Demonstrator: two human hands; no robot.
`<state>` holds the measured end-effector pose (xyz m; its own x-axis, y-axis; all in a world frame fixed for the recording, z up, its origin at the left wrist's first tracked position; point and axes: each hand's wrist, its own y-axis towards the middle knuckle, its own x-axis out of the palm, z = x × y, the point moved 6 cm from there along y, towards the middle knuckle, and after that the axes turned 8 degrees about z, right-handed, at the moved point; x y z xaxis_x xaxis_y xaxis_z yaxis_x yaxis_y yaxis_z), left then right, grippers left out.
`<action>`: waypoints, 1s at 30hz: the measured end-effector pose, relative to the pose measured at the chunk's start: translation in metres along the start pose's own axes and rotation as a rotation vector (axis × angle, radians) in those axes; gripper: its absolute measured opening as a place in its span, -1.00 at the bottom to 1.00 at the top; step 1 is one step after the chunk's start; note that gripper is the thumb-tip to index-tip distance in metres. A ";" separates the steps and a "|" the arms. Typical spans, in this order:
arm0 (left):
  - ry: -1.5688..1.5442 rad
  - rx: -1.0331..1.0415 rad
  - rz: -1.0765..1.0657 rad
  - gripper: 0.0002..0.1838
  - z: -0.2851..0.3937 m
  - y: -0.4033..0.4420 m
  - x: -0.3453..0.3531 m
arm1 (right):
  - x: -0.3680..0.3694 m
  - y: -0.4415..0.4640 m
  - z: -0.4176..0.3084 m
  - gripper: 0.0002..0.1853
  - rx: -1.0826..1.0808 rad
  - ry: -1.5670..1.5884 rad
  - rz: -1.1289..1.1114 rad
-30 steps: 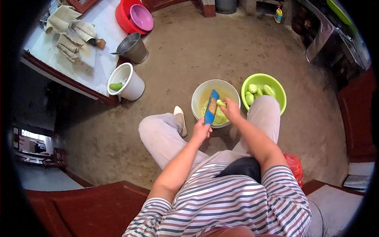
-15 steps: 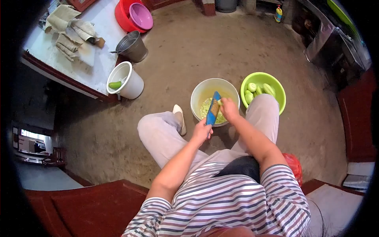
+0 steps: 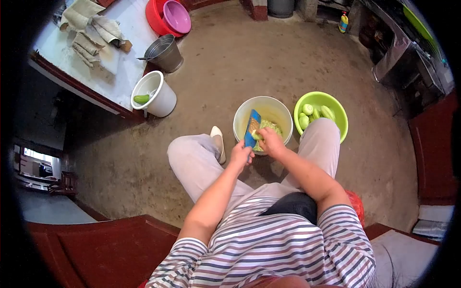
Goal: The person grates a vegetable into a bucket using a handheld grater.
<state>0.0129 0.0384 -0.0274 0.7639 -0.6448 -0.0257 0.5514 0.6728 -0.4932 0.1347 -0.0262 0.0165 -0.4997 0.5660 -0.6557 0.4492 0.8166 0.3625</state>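
Observation:
My left hand [image 3: 241,154] is closed round the lower end of a blue grater [image 3: 251,126], which slants up over a white bucket [image 3: 238,116]. Pressed against the grater's face is a pale green piece of vegetable [image 3: 257,135], pinched in the fingers of my right hand [image 3: 271,142]. Light green shreds [image 3: 272,126] lie inside the bucket. To its right, a lime green basin [image 3: 342,118] holds several peeled pale green vegetables [image 3: 328,113].
At the left stand a white bucket [image 3: 164,102] with a green vegetable [image 3: 141,99] inside, a grey metal bucket [image 3: 168,56], and red [image 3: 154,18] and pink [image 3: 177,17] basins. A yellow bottle [image 3: 343,22] is at the back. My knees flank the middle bucket.
The grater has tilted and shifted left over the bucket. My right hand with the vegetable piece has moved left and down along it. The view has shifted slightly.

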 end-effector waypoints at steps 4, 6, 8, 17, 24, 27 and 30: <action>0.005 -0.011 -0.030 -0.79 0.008 -0.013 0.009 | 0.008 0.007 0.026 -0.75 0.063 -0.111 0.050; 0.018 -0.024 -0.044 -0.78 0.001 -0.007 0.010 | 0.009 0.006 0.029 -0.73 0.091 -0.197 0.013; 0.050 -0.031 -0.075 -0.77 -0.003 -0.012 0.014 | 0.010 0.006 0.066 -0.74 0.190 -0.226 0.054; -0.009 -0.019 0.001 -0.80 -0.002 -0.001 0.003 | -0.005 0.005 0.050 -0.71 0.232 0.011 0.144; 0.082 -0.010 0.021 -0.77 -0.002 -0.005 0.003 | 0.004 0.003 0.017 -0.70 0.051 0.020 -0.005; 0.098 -0.009 -0.025 -0.74 -0.001 -0.019 0.013 | 0.005 0.009 0.048 -0.70 0.120 -0.171 0.030; 0.153 0.042 -0.094 -0.66 -0.001 -0.022 0.021 | -0.003 0.010 0.081 -0.71 0.306 -0.225 0.076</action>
<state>0.0161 0.0096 -0.0180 0.6502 -0.7511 -0.1142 0.6341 0.6193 -0.4630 0.2011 -0.0295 -0.0317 -0.2971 0.5570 -0.7756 0.6961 0.6823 0.2233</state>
